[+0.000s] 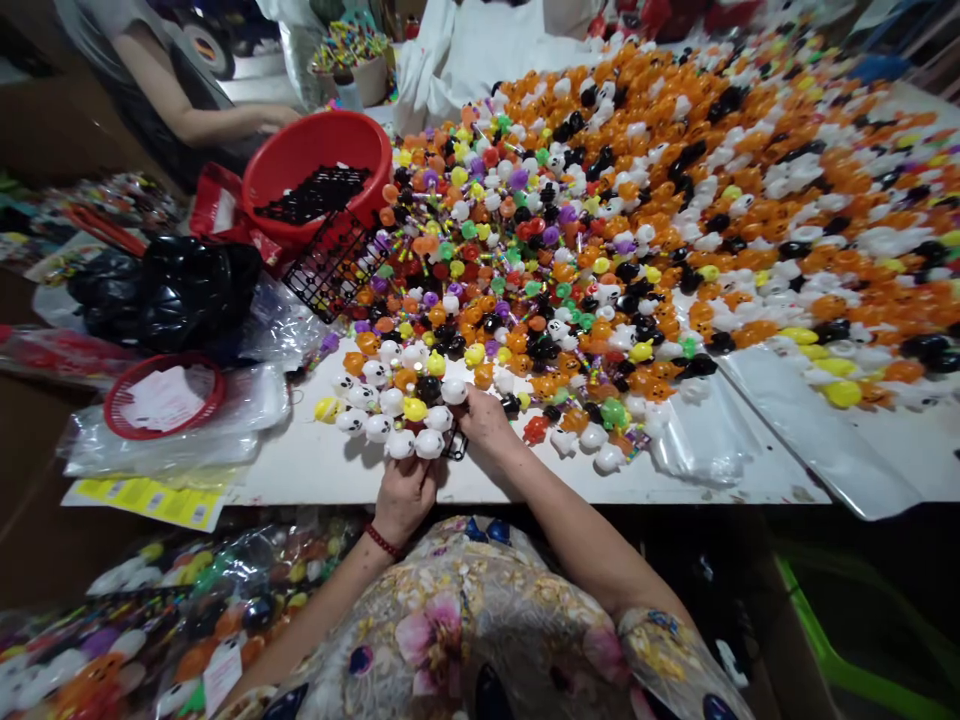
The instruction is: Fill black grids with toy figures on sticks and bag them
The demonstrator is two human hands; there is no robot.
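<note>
In front of me on the table lies a black plastic grid point(454, 446), mostly hidden under rows of small plastic character heads, many of them white skull-faced heads point(377, 428), with some yellow, orange and black ones among them. My left hand point(405, 497), a red bead bracelet at its wrist, is closed at the grid's near edge, just below the white heads; its fingertips are partly hidden. At the right edge, my right hand point(486, 422) has its fingers closed at a white head point(454, 391).
A large heap of orange, white and black plastic figures point(660, 200) spreads to the back right. At left stand a red tub point(322, 135) holding black grids, a black bag point(196, 290) and a red basket point(165, 395). Clear plastic bags point(701, 430) lie right. Another person's arm point(176, 105) is behind the tub.
</note>
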